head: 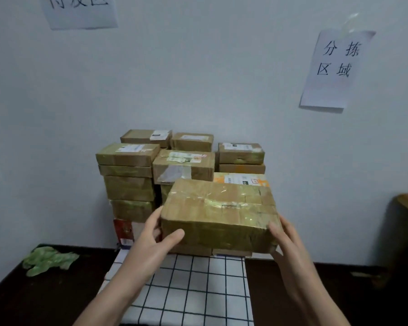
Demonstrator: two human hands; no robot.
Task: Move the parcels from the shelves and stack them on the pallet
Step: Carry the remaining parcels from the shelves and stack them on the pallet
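The parcel (218,208) I'm handling is a brown carton wrapped all over in glossy clear tape. It is held level between my 2 hands, just in front of the stack of parcels (127,175) and above the checked cloth (198,278).

My left hand (151,238) grips the left end with the thumb across the near face. My right hand (285,236) clamps the right end. I cannot tell whether the underside touches the low cartons below.

It looks stiff and boxy, probably of middling weight, and that tape will be slick - so I'd hold the short ends low, with fingers hooked under the bottom edge.

An orange-labelled parcel (240,178) sits just behind. Well off to the left a crumpled green thing (50,258) lies on the dark bench (45,297) - and paper signs (337,69) hang on the wall.
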